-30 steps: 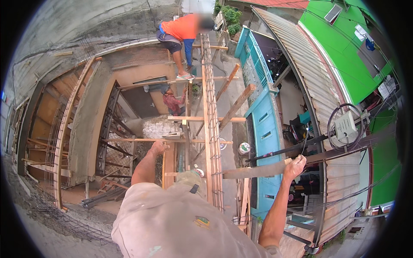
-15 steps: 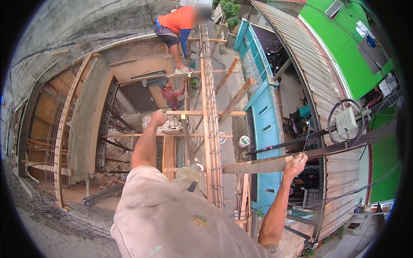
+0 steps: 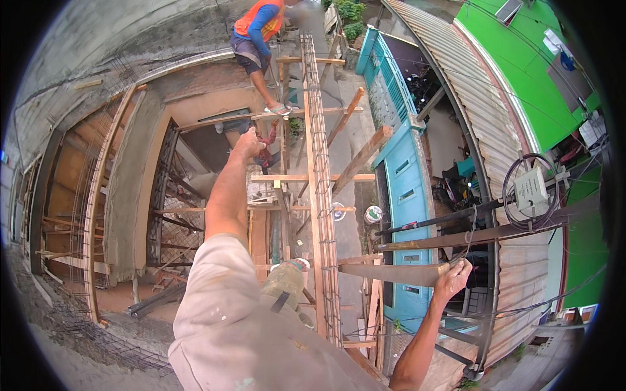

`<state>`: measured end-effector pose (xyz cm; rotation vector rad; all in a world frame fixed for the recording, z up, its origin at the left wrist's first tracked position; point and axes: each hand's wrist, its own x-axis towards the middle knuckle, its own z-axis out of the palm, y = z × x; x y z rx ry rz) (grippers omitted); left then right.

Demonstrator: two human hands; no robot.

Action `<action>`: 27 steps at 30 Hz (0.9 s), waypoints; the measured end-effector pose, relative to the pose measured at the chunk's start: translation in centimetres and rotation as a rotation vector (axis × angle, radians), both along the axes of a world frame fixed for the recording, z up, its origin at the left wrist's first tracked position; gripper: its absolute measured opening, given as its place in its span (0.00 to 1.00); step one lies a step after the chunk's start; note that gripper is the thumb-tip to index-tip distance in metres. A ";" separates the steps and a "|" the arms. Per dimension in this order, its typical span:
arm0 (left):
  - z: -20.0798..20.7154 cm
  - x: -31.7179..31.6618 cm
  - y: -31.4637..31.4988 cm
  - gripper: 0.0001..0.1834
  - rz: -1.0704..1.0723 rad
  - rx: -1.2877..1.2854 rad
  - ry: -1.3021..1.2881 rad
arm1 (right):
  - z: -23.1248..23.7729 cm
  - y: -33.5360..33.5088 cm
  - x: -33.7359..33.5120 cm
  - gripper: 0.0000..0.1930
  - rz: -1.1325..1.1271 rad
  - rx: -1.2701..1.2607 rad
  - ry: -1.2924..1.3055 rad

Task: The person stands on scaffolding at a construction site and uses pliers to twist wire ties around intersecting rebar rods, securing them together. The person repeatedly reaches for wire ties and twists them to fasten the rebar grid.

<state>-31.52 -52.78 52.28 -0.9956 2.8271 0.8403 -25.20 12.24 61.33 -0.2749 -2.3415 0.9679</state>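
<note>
My left arm is stretched forward, and the hand (image 3: pixel 248 144) is closed with nothing visible in it. It hangs in front of a co-worker in a red top (image 3: pixel 267 144), who is lower down and partly hidden behind it. Out to the right, my right hand (image 3: pixel 453 279) is wrapped round the end of a thick wooden beam (image 3: pixel 394 274). A thin grey wire (image 3: pixel 472 229) runs down close to these fingers; whether they touch it I cannot tell. Between my hands runs a long rebar cage (image 3: pixel 319 169) edged with planks. My foot (image 3: pixel 295 264) is near its left side.
A second co-worker in an orange vest (image 3: pixel 257 26) stands on a crosspiece ahead. Wooden crossbars (image 3: pixel 313 177) span the gap over the ground far below. Dark pipes (image 3: pixel 450 236) and a coiled cable with a pale box (image 3: pixel 529 189) lie right, by a corrugated roof (image 3: pixel 450 72).
My left hand has moved forward and now covers part of the lower co-worker. The orange-vested co-worker has straightened somewhat. My right hand stays at the beam's end, lower in view.
</note>
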 end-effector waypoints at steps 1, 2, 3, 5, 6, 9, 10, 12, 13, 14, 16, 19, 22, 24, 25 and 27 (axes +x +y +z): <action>0.3 -0.5 0.0 0.44 0.008 -0.002 -0.010 | 0.7 -0.6 0.3 0.12 -0.003 0.021 0.002; 0.5 -1.0 -0.1 0.44 0.016 -0.004 -0.019 | 1.1 -1.1 0.5 0.12 -0.005 0.043 0.007; 0.3 -1.6 -0.4 0.42 0.006 0.012 -0.027 | 0.9 -0.8 0.4 0.12 -0.025 0.048 -0.022; 0.3 -2.9 -1.0 0.40 -0.016 0.045 -0.044 | 0.6 -0.8 0.3 0.12 -0.034 0.056 0.001; 0.6 -3.5 -1.2 0.38 -0.004 0.044 -0.043 | 0.4 -0.8 0.3 0.13 -0.040 0.061 0.013; 1.2 -4.9 -2.3 0.34 0.024 0.008 -0.025 | -0.3 -0.3 0.1 0.12 -0.051 0.074 -0.002; 1.0 -5.5 -3.1 0.33 0.023 -0.029 -0.008 | -0.4 -0.3 0.0 0.12 -0.054 0.090 -0.008; 1.3 -6.6 -3.7 0.33 0.041 -0.083 0.034 | 0.2 -0.5 0.0 0.12 -0.065 0.102 -0.099; 1.6 -7.1 -4.0 0.33 0.062 -0.101 0.059 | 0.0 -0.3 0.0 0.12 -0.071 0.096 -0.094; 2.0 -7.5 -4.2 0.33 0.083 -0.118 0.084 | -0.2 -0.2 0.0 0.12 -0.077 0.091 -0.089; 2.0 -8.7 -5.8 0.37 0.081 -0.150 0.141 | -0.6 0.1 -0.1 0.13 -0.066 0.066 -0.079; 2.7 -10.1 -7.6 0.40 0.145 -0.167 0.247 | -0.3 0.1 -0.1 0.14 -0.083 0.080 -0.098; 3.0 -11.0 -10.1 0.40 0.237 -0.203 0.372 | 0.2 -0.7 -0.3 0.14 -0.095 0.152 -0.113; 4.1 -11.5 -11.1 0.40 0.267 -0.170 0.353 | 0.6 -1.0 -0.3 0.14 -0.104 0.122 -0.124; 4.7 -11.6 -11.6 0.40 0.282 -0.154 0.343 | 0.8 -1.1 -0.3 0.14 -0.106 0.132 -0.131; 5.1 -11.0 -12.5 0.40 0.300 -0.150 0.358 | 0.3 -0.8 -0.4 0.15 -0.108 0.124 -0.141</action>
